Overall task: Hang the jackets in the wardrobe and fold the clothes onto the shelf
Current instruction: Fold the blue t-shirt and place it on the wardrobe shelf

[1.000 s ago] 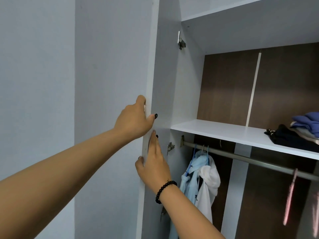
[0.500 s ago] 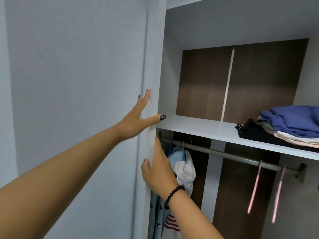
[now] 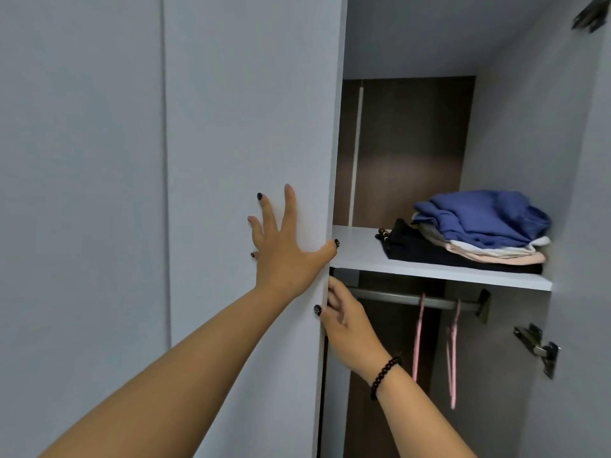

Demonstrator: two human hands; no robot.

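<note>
Both forearms are bare to the edge of the frame, with no sleeve showing on either. The left hand [image 3: 286, 256] has its nails painted in a mix of dark, near-black polish and a pale, lightly glittered shade, the dark thumbnail carrying small light specks. The right hand [image 3: 348, 328] shows one dark-polished thumbnail, and a bracelet [image 3: 383, 375] of small, round, glossy black beads circles its wrist in a single strand
</note>
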